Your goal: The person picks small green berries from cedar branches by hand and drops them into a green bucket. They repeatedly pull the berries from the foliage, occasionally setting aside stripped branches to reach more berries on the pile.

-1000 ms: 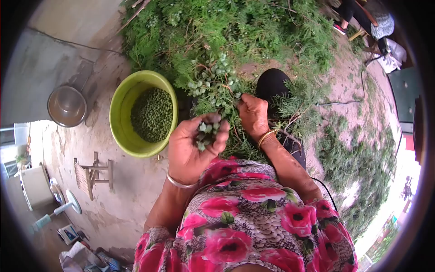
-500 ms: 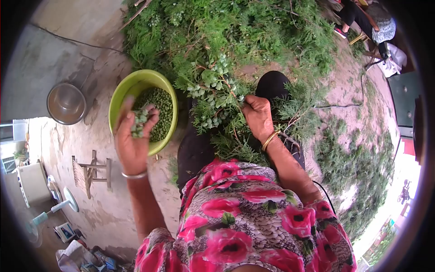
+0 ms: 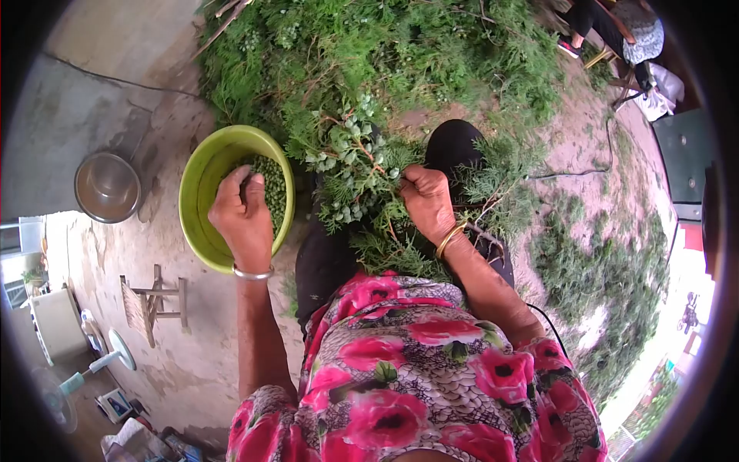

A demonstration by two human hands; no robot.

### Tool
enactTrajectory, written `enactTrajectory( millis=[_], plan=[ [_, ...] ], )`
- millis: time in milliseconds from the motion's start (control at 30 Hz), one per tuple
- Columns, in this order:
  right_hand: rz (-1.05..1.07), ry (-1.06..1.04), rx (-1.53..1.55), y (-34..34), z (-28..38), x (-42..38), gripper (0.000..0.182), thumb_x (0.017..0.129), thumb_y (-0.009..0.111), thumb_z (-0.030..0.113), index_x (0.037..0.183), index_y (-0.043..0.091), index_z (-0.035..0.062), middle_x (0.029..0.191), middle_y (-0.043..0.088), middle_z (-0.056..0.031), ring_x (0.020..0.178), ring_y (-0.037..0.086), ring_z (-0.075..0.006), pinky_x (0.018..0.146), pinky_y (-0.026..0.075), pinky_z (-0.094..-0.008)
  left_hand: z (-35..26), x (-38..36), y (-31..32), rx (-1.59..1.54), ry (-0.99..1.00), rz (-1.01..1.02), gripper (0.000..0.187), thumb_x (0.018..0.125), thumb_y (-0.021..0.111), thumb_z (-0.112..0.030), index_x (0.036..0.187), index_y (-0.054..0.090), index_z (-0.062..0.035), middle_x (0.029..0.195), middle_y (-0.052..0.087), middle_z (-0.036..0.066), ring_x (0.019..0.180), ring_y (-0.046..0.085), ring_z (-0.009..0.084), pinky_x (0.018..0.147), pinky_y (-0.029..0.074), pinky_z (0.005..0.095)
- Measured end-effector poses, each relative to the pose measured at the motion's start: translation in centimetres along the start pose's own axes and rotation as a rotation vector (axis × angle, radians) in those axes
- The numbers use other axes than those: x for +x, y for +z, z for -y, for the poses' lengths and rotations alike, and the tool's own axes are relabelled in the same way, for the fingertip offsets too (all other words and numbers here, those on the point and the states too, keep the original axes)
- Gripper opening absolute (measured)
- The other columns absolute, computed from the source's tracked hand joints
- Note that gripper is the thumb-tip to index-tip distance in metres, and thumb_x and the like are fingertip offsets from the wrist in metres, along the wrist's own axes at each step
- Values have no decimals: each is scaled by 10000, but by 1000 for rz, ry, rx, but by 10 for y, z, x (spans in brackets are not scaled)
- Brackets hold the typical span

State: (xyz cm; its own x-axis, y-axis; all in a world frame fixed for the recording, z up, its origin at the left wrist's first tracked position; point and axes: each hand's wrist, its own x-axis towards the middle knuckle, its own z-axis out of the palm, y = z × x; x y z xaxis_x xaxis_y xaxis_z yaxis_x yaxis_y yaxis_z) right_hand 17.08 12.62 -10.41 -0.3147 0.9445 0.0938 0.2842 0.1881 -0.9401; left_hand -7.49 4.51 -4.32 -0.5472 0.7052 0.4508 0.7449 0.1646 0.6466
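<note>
My left hand (image 3: pixel 243 218), with a silver bangle at the wrist, is over the yellow-green bucket (image 3: pixel 198 235), its fingers curled downward. Whatever those fingers hold, if anything, is hidden beneath the hand. Small round green cones (image 3: pixel 273 185) cover part of the bucket's bottom. Above my lap, my right hand (image 3: pixel 426 202), which wears a gold bangle, grips the stem of a cypress branch (image 3: pixel 358 146) between closed fingers. Pale green cones cluster along that branch, which points away to the upper left. More leafy sprigs (image 3: pixel 396 250) lie across my lap.
A large heap of cut cypress branches (image 3: pixel 369 54) lies ahead, with more greenery (image 3: pixel 600 262) on the ground at right. A metal bowl (image 3: pixel 108 187) and small wooden stool (image 3: pixel 154 304) stand left. Another person (image 3: pixel 608 27) sits at the upper right; a cable (image 3: pixel 573 175) crosses the ground.
My left hand has turned over from palm-up, with green cones showing in it, to fingers-down over the bucket. The right hand keeps its grip on the branch and has shifted slightly left in view.
</note>
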Motion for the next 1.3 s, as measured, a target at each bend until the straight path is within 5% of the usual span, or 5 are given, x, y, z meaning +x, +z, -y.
enactTrajectory(
  millis=[633,833,1033,1067,1300],
  plan=[
    [-102,-246,-113,5,4,-2,149,673,547,-111,677,443,-3,627,413,-150,566,417,-313,555,383,-356,-96,-29,-4,-930,-641,627,88,835,558,2,754,577,29,625,606,95,418,476,86,363,312,197],
    [-76,-294,-66,7,11,-5,145,662,574,-112,734,523,3,686,507,-170,703,512,-378,649,433,-395,-89,-24,13,-958,-572,510,133,833,595,12,952,643,45,692,616,75,523,518,87,451,371,194],
    [-85,-351,-149,8,9,-6,211,659,594,-110,837,579,0,760,572,-172,786,547,-408,750,469,-415,-64,-28,57,-166,225,404,190,773,695,-16,951,653,33,788,669,150,615,615,156,587,488,282],
    [-68,-339,-182,7,8,-7,204,674,604,-85,857,601,4,825,617,-176,815,578,-406,824,473,-432,-63,-31,59,-248,134,452,177,745,693,-11,905,620,6,767,627,168,691,600,376,581,486,379],
    [-49,-265,-149,5,3,-5,108,669,610,-66,727,544,-4,740,572,-209,742,594,-396,822,498,-418,-66,-39,49,-459,-151,432,68,850,628,-36,871,582,10,657,595,55,493,504,94,446,406,243]
  ],
)
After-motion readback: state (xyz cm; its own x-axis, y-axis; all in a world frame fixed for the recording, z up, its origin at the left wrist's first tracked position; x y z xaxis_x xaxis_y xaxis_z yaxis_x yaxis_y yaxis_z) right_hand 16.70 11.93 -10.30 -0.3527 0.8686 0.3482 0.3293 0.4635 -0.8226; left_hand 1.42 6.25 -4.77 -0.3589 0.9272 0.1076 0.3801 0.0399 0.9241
